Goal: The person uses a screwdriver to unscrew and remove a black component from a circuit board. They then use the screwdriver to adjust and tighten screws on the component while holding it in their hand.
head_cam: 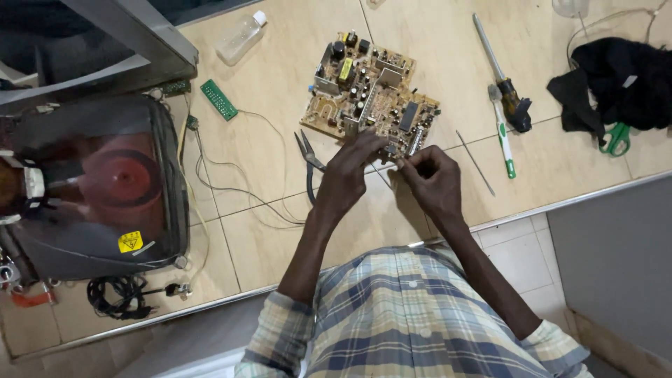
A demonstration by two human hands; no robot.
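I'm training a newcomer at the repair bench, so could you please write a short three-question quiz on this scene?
1. True or false: the left hand and right hand meet at the near edge of the circuit board.
2. What lies just left of the left hand? A) pliers B) scissors C) a bottle
3. Which tool has green handles, beside the black cloth?

Key:
1. True; the fingers pinch something too small to identify.
2. A, the pliers.
3. The scissors.
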